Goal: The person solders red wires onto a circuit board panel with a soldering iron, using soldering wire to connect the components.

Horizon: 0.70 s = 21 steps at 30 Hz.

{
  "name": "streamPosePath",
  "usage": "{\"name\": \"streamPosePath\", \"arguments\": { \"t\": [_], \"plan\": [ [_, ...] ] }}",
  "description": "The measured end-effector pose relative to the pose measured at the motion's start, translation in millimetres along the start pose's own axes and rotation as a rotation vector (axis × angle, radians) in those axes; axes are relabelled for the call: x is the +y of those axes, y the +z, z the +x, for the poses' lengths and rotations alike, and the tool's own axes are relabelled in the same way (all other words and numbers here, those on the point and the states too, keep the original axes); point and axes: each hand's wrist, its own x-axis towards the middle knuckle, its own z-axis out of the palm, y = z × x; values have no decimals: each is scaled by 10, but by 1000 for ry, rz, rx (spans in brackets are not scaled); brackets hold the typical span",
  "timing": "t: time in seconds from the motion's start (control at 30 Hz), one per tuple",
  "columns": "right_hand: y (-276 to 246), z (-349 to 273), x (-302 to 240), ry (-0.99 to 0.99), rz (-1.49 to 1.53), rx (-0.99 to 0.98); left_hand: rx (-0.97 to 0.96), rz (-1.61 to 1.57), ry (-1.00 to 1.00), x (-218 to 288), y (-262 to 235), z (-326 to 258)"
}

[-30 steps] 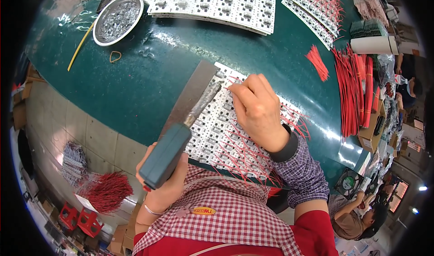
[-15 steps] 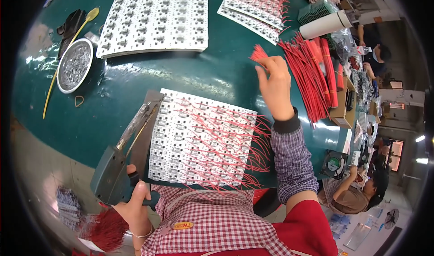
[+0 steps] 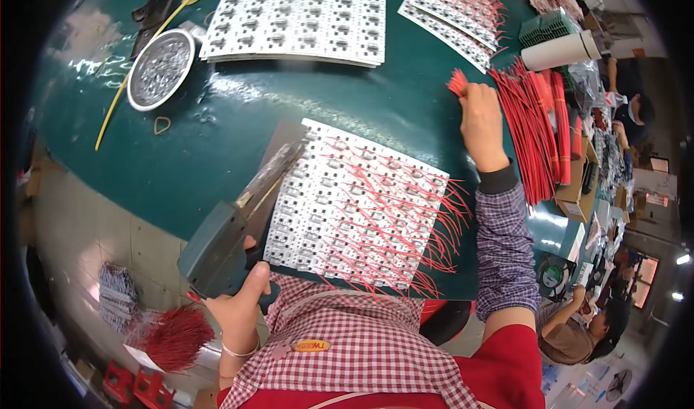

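My left hand [image 3: 242, 309] is wrapped round the grip of a dark green soldering gun [image 3: 220, 253]. Its long metal nose [image 3: 276, 169] reaches to the upper left corner of a white circuit-board panel [image 3: 298, 221]. Rows of small parts cover this panel, and thin red wires [image 3: 405, 214] trail from it past its right edge. Beyond the panel's upper right corner, my right hand [image 3: 483, 123] has its fingers closed at a small bunch of red wires [image 3: 457, 82]. The exact contact at the fingertips is partly hidden.
A white bowl of grey bits [image 3: 160, 69] and a yellow stick [image 3: 119, 95] lie left. Stacked panels [image 3: 296, 19] and wired panels [image 3: 455, 15] sit at the back. Red wire bundles [image 3: 531, 138], a white cylinder [image 3: 560, 51] and a small fan [image 3: 553, 275] are right.
The view has shifted, so the table's contents sit farther right. My right hand's fingers, apart before, have closed at the small bunch of red wires. My left hand keeps hold of the soldering gun.
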Motion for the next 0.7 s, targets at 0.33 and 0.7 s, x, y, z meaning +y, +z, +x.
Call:
{"name": "streamPosePath", "arguments": {
  "t": [0.33,0.7],
  "plan": [
    [-775,132,-1220,-76,549,50,-52,-31,23,-3,-86,-8],
    [-411,-228,-2034,-40,628,23,-100,373,193,-96,-174,-72]
  ]
}}
